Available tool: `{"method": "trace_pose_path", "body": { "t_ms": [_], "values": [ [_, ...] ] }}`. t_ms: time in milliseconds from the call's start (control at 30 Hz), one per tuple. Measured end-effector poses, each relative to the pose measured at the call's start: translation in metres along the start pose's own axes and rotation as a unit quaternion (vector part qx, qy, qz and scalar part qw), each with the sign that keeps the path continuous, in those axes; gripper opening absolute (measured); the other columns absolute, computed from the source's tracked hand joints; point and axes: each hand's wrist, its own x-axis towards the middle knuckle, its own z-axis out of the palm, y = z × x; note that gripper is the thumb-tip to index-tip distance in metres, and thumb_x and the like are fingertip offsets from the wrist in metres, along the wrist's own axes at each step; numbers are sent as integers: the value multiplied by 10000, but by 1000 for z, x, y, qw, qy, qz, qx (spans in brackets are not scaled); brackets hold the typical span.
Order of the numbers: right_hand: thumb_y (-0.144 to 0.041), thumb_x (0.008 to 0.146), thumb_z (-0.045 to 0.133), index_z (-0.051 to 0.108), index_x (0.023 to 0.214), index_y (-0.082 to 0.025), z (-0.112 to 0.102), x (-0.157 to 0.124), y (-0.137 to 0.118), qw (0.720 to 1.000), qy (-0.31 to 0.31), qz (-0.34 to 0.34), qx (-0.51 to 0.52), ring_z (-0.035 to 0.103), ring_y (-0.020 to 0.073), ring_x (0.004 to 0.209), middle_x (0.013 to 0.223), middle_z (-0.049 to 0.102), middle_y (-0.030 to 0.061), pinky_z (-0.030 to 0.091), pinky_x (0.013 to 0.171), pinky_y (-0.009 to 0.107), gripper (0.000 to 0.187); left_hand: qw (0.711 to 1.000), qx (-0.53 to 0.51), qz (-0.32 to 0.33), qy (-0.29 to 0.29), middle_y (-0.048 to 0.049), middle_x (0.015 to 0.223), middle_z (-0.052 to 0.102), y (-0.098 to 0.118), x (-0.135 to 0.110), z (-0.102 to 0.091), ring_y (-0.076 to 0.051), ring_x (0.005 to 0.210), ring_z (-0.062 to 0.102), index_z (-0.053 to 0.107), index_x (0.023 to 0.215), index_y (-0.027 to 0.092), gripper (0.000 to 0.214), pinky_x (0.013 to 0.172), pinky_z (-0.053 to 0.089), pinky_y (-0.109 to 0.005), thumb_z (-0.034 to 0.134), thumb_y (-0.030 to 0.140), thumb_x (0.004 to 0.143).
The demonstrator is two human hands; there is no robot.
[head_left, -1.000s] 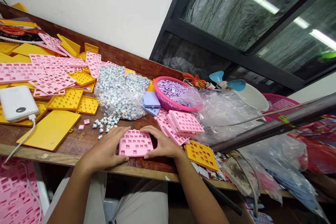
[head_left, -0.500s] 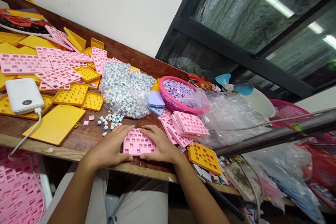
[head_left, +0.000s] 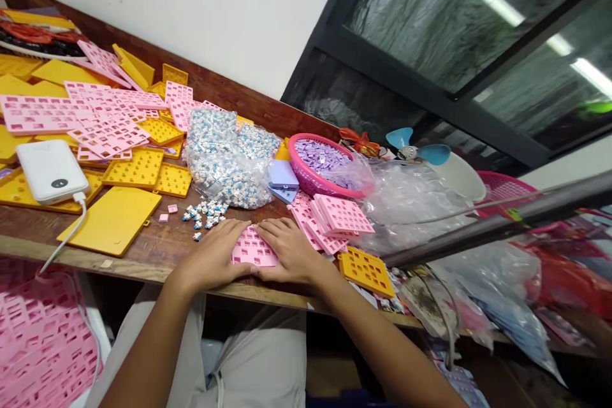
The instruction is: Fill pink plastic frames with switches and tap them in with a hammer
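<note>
A pink plastic panel with rows of square holes [head_left: 254,248] lies near the table's front edge, between my two hands. My left hand [head_left: 217,254] grips its left side, the fingers over the far corner and the thumb along the near edge. From the right, my right hand [head_left: 289,252] holds it the same way, and the two thumbs nearly meet in front. My palms hide both ends of the panel. Small white-and-blue figures [head_left: 206,211] lie loose just beyond my left hand, beside two small pink square pieces [head_left: 168,213].
Clear bags of figures [head_left: 229,162] stand behind my hands, and a pink basket of purple pieces [head_left: 306,185] is right of them. Stacked pink panels [head_left: 342,215] and a yellow panel [head_left: 366,271] lie rightward. A white power bank [head_left: 48,169] rests on yellow panels at left.
My thumbs have come closer together along the panel's near edge, and my hands cover more of it. The whole view has shifted slightly.
</note>
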Motion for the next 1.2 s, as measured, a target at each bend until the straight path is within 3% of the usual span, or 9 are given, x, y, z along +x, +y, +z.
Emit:
{"method": "trace_pose_path", "body": {
  "t_ms": [167, 267, 367, 467, 533, 667, 833, 1100, 1200],
  "values": [
    [-720, 767, 709, 523, 1449, -135, -11, -2, -14, 1000, -5, 17, -25, 521, 376, 1253, 1380, 590, 200, 331, 1104, 527, 918, 1000, 17, 1, -17, -152, 1463, 520, 3, 1, -1, -324, 1359, 473, 467, 1471, 198, 767, 1160, 369, -474, 733, 496, 816],
    [-744, 793, 687, 460, 1502, -160, -19, -31, -26, 999, 38, 36, 10, 440, 364, 1372, 1509, 489, 187, 308, 1153, 518, 947, 999, 41, 20, -24, -157, 1459, 515, 2, -1, -1, -315, 1359, 477, 478, 1448, 177, 716, 1155, 383, -470, 693, 493, 844],
    [-666, 872, 669, 548, 1422, -224, -23, -93, -36, 977, 163, 129, 50, 503, 313, 1327, 1454, 555, 137, 375, 1122, 471, 716, 996, 72, 43, -21, -156, 1514, 473, -4, -3, 3, -317, 1416, 426, 468, 1466, 175, 667, 1185, 349, -491, 636, 454, 884],
    [-566, 975, 574, 702, 1101, -228, -17, -176, -36, 928, 252, 273, 15, 646, 280, 1063, 1119, 715, 104, 481, 962, 441, 382, 990, 124, 68, -7, -141, 1581, 414, -7, -3, 10, -324, 1483, 336, 457, 1496, 188, 659, 1224, 280, -517, 607, 392, 887],
    [-552, 996, 526, 693, 1099, -195, -6, -229, -32, 893, 247, 368, -79, 643, 306, 1047, 1083, 713, 125, 470, 960, 478, 407, 984, 161, 74, -4, -128, 1591, 413, -4, -1, 14, -322, 1488, 332, 469, 1499, 197, 649, 1228, 272, -514, 589, 416, 900],
    [-460, 984, 526, 649, 1214, -191, 25, -292, -33, 875, 176, 419, -168, 642, 310, 1021, 1118, 686, 142, 497, 886, 452, 375, 972, 229, 52, -24, -119, 1570, 459, 4, 6, 20, -311, 1461, 391, 506, 1482, 205, 583, 1212, 281, -524, 439, 513, 992],
    [-290, 1023, 376, 644, 1198, -226, 40, -287, -57, 872, 166, 449, -96, 689, 245, 888, 1015, 711, 95, 514, 752, 335, 327, 956, 279, 55, -65, -102, 1594, 429, 11, 11, 28, -282, 1500, 339, 506, 1481, 179, 551, 1238, 237, -488, 391, 421, 999],
    [-418, 1075, 317, 620, 1206, -214, -7, -210, -77, 886, 264, 363, 114, 686, 246, 1001, 1090, 728, 98, 494, 854, 323, 388, 954, 291, 60, -44, -109, 1592, 431, 15, 8, 35, -278, 1507, 328, 501, 1484, 161, 576, 1256, 206, -472, 335, 468, 1026],
    [-377, 1067, 353, 623, 1082, -189, -15, -186, -72, 894, 180, 407, 52, 690, 249, 893, 956, 727, 105, 465, 776, 307, 329, 950, 303, 59, -53, -109, 1590, 433, 14, 9, 36, -286, 1510, 321, 490, 1494, 160, 581, 1255, 204, -481, 338, 464, 1023]
  ]
}}
